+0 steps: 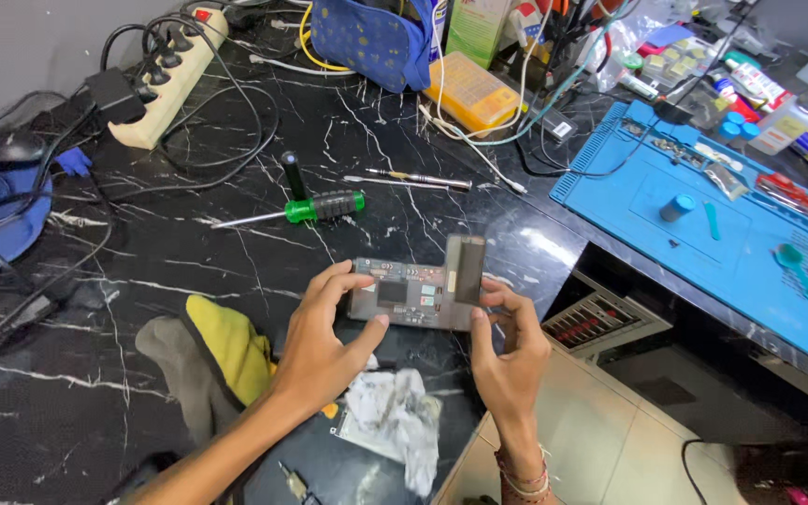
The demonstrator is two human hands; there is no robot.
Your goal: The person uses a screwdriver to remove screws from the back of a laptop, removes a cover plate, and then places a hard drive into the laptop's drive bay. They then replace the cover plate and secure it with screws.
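Crumpled white tissue [395,421] lies nearest me at the table's [77,411] front edge, just below my 2 hands, with a yellow-and-grey cloth [217,360] to its left. Both hands hold an opened phone body [413,292] above the black marbled table, circuit side up, near the front edge right of the middle. My left hand [324,341] closes its grip on the left end, thumb pressing the lower edge and fingers curled over the top. My right hand [509,351] pinches the right end, thumb against the lower edge and fingers behind, beside a dark rectangular part [466,269] standing up from the board.

To handle this well, I judge I should keep pressure on the frame edges only, off the exposed components, and hold the board level.

Both wrists angle inward, forearms rising from the front edge. A green-handled screwdriver [315,208] lies well beyond, toward the middle.
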